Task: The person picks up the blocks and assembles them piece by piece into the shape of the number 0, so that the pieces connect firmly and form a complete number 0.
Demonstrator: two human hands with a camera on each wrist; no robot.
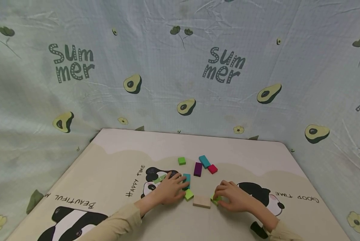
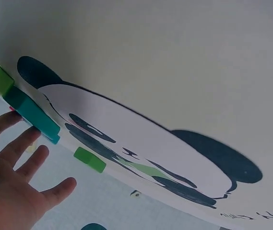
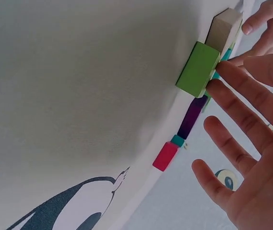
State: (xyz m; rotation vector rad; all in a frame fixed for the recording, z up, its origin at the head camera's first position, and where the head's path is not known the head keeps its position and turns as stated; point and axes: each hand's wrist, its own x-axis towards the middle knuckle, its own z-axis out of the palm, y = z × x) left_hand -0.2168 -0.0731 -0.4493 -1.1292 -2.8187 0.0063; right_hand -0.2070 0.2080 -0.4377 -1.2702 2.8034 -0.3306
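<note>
A nudge too firm on the smooth-looking counter (image 1: 243, 147) could send pieces sliding further than I mean. My left hand (image 1: 171, 189) is spread, fingertips against the near teal block (image 1: 186, 178); my right hand (image 1: 232, 197) is spread too, fingertips on the right-hand green block (image 3: 198, 69), pinching nothing that I can see. Between my hands lies the long wooden block (image 1: 201, 202), close against that green block, so a harder push from the right would probably skew it. Pressing the near teal block off its middle might twist it into the left-hand green block (image 1: 188, 194), just on its near side.

As for surfaces, the cloth (image 1: 156, 60) on the far side is wrinkled and avocado-printed, while the counter is flat, pale and panda-patterned. The wooden block is bare, blond and straight-edged. The far teal block (image 1: 204, 161) and the purple block (image 1: 198, 169) are slim oblongs, evenly coloured; the far green block (image 1: 181, 161) and the red block (image 1: 212, 169) are stubbier, with crisp corners.
</note>
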